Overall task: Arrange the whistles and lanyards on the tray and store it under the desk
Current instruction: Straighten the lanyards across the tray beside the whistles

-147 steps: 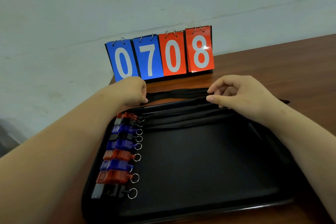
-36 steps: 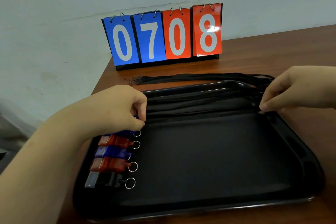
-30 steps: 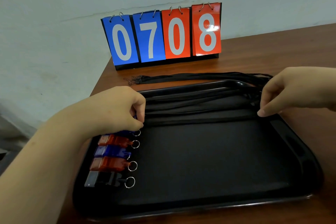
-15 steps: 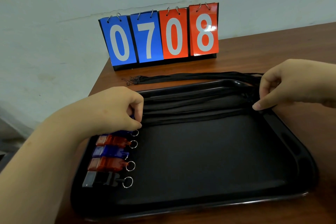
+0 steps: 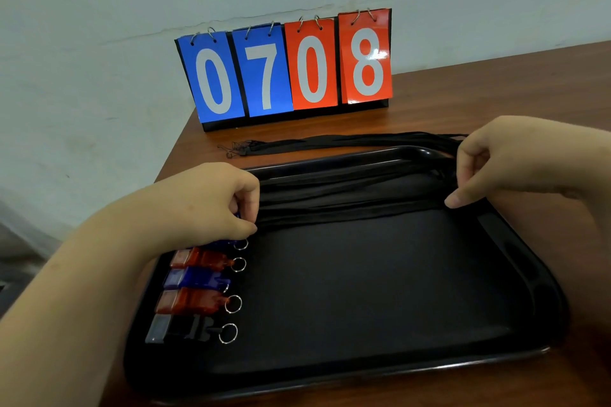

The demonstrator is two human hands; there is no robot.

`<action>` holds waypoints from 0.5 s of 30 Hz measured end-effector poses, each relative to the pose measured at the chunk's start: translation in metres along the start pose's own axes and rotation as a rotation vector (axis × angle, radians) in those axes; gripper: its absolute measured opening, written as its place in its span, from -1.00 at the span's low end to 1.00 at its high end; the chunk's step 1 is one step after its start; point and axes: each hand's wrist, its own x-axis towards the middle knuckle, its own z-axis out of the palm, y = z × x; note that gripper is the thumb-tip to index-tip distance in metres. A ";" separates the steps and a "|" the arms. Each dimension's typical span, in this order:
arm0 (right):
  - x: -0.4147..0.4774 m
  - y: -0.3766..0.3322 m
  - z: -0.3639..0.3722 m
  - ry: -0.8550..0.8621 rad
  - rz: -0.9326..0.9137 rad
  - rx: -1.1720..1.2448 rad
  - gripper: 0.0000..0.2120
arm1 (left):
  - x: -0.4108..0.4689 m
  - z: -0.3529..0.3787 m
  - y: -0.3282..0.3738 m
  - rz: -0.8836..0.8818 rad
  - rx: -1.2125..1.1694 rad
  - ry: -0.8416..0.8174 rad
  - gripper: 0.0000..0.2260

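Note:
A black tray lies on the brown desk. Several whistles in red, blue and black line its left side, key rings pointing right. Black lanyards stretch across the tray's far part. My left hand pinches their left end, covering the upper whistles. My right hand pinches the lanyards at the tray's far right corner, its index finger pressing down. More black lanyards lie on the desk behind the tray.
A flip scoreboard showing 0708 in blue and red stands at the desk's back edge against a pale wall. The desk's left edge runs just beside the tray. Bare wood shows to the right of the tray.
Both hands have spread apart along the lanyards since the oldest frame. Over the last second my right hand shifted slightly at the right corner; my left hand stayed put.

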 end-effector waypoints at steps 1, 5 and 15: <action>-0.001 0.000 -0.002 -0.010 -0.007 0.027 -0.72 | 0.000 0.000 0.000 0.002 -0.001 0.007 -0.85; -0.004 -0.008 -0.006 0.074 -0.114 0.240 -0.69 | -0.001 -0.002 -0.004 0.022 -0.045 0.027 -0.84; 0.015 -0.023 0.032 0.367 -0.313 0.166 -0.83 | -0.006 -0.028 0.005 0.050 -0.324 0.288 -0.87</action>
